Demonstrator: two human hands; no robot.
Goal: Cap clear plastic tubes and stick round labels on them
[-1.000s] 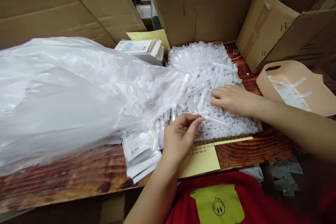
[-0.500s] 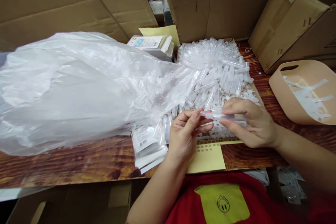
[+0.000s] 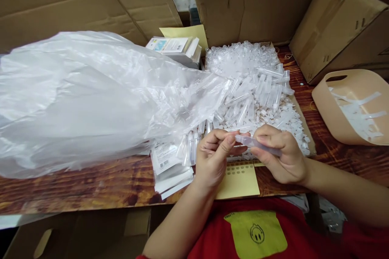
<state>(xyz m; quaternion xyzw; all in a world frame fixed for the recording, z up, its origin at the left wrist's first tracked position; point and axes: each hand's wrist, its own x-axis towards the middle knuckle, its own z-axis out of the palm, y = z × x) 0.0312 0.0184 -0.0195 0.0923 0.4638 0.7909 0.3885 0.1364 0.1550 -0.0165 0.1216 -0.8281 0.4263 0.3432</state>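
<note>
A clear plastic tube (image 3: 257, 144), partly hidden by fingers, is pinched in the right hand (image 3: 281, 158) above the table edge (image 3: 91, 188), its tip gripped by the left hand (image 3: 212, 158)

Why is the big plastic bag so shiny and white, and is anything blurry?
Head view: light glares off the plastic bag, washing its folds white; the heap of clear tubes blends into one pale mass; the tube between left hand and right hand looks slightly soft; box edges bend near the corners.
</note>
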